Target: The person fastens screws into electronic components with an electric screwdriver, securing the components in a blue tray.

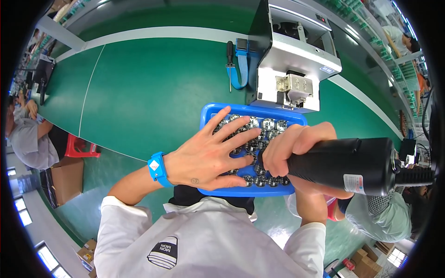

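Left hand (211, 157): palm down over the blue tray (207, 112), fingers spread across the small round metallic parts (268, 123); contact with individual parts cannot be told for certain. Blue wristband (160, 170) on that wrist. Right hand (296, 150): fingers wrapped round the front end of a black cylindrical tool (343, 164), held above the tray's right side, its tip hidden. Parts sit in rows within the tray, on the green table (148, 92), just before the silver-and-black machine (301, 55).
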